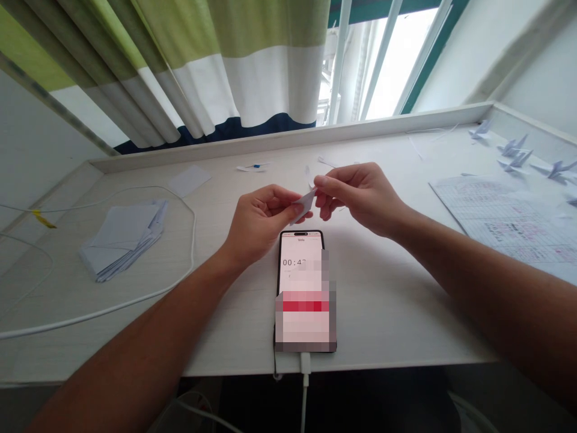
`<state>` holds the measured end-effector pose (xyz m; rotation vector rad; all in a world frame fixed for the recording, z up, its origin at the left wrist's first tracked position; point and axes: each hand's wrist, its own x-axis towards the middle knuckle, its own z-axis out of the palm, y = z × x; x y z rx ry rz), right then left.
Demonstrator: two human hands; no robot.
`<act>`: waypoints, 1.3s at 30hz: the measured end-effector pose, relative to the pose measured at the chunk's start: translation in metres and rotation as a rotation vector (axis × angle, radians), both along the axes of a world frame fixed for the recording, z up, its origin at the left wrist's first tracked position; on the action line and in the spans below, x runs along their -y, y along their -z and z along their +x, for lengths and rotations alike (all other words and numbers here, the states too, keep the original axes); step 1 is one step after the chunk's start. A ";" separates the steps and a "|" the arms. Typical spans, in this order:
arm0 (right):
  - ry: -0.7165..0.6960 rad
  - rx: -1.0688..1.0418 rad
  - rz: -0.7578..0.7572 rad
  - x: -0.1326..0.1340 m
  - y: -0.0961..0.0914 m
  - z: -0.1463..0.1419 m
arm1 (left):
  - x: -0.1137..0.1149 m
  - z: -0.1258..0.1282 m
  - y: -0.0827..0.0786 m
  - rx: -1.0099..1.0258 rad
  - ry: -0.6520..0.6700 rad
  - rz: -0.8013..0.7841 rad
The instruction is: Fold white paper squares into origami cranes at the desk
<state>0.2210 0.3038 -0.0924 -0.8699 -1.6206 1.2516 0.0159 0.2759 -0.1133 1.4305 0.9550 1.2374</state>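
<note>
A small folded piece of white paper (305, 204) is held above the desk, just beyond the phone. My left hand (265, 216) pinches its lower left part between thumb and fingers. At the paper's upper right corner, my right hand (356, 195) has thumb and forefinger pressed together on the tip. Its other fingers are curled. Below both hands a phone (300, 282) lies face up, its screen lit with a timer and partly blurred out. Several folded paper cranes (514, 157) stand at the far right of the desk.
A stack of white paper sheets (124, 237) lies at the left, with a loose sheet (190, 179) behind it. A white cable (195, 240) loops around the stack. Another cable (305, 364) plugs into the phone. Printed, handwritten sheets (500, 216) lie at right. Paper scraps (252, 168) lie at the back.
</note>
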 end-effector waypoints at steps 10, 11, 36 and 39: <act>0.129 0.162 0.271 0.003 0.004 0.000 | 0.000 0.000 -0.002 0.012 0.047 -0.036; 0.129 0.177 0.273 0.003 0.004 0.000 | 0.000 0.000 -0.003 0.013 0.054 -0.043; -0.076 0.077 -0.014 0.006 0.010 -0.009 | 0.000 0.000 -0.005 0.048 0.024 -0.111; -0.095 0.068 -0.046 0.005 0.010 -0.009 | -0.002 -0.003 -0.005 -0.068 -0.018 -0.032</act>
